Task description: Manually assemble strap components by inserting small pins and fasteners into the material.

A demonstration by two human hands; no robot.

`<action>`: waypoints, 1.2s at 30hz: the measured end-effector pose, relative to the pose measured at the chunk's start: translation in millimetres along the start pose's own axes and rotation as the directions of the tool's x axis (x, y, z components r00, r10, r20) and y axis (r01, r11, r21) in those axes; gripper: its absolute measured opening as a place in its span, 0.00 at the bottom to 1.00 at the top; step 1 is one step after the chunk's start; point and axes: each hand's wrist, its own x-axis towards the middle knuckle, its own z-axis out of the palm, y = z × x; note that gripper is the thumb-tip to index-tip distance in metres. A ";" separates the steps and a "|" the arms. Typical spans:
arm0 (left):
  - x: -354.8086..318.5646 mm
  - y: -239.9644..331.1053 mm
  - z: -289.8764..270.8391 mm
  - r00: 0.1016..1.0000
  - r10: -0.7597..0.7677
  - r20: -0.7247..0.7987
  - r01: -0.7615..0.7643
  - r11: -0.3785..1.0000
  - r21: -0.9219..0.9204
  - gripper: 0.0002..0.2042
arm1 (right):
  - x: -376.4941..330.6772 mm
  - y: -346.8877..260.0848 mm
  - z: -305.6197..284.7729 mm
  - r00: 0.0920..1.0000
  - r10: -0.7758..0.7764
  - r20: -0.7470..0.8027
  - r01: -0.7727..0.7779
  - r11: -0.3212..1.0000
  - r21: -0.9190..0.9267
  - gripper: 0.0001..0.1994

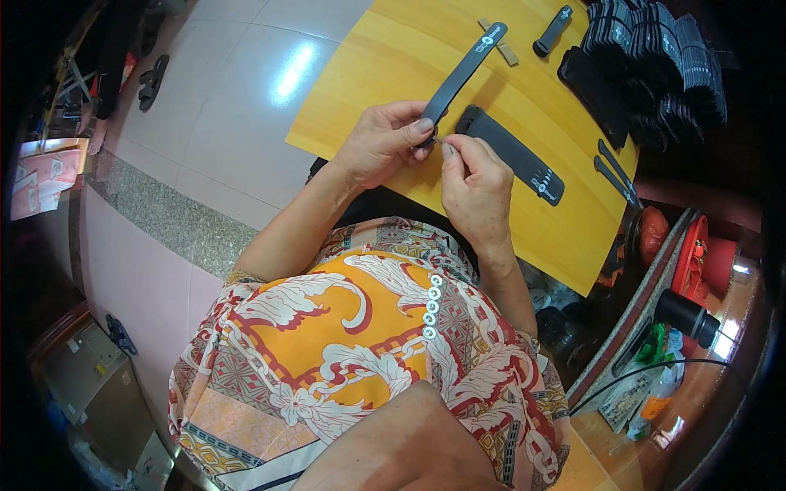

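My left hand (381,143) grips the near end of a long black strap (461,75) that slants up and away over the yellow table (393,57). My right hand (475,184) pinches something small and pale at that same strap end; I cannot make out what it is. Just right of my hands a second, wider black strap (512,153) lies flat on the table, its far end carrying small white marks.
A big pile of black straps (655,57) fills the table's far right. Loose black pieces (553,31) and a small tan stick (501,47) lie at the far edge, two thin straps (616,173) at the right. Shelves with red items (704,254) stand right; sandals (151,82) on the floor left.
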 end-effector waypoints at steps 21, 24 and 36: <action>-2.5 -2.5 10.5 0.985 0.169 -0.040 -0.135 0.892 0.430 0.14 | 4.6 13.8 0.5 0.981 -0.190 0.039 0.192 0.979 -0.064 0.01; -2.2 0.1 10.9 0.992 0.119 -0.040 -0.092 0.903 0.421 0.13 | 6.5 9.7 -6.6 0.946 -0.294 0.135 0.317 0.925 -0.211 0.01; 2.0 5.4 10.7 0.997 0.049 -0.064 -0.022 0.928 0.372 0.11 | 9.9 19.3 -0.5 0.939 -0.331 0.094 0.342 0.930 -0.135 0.02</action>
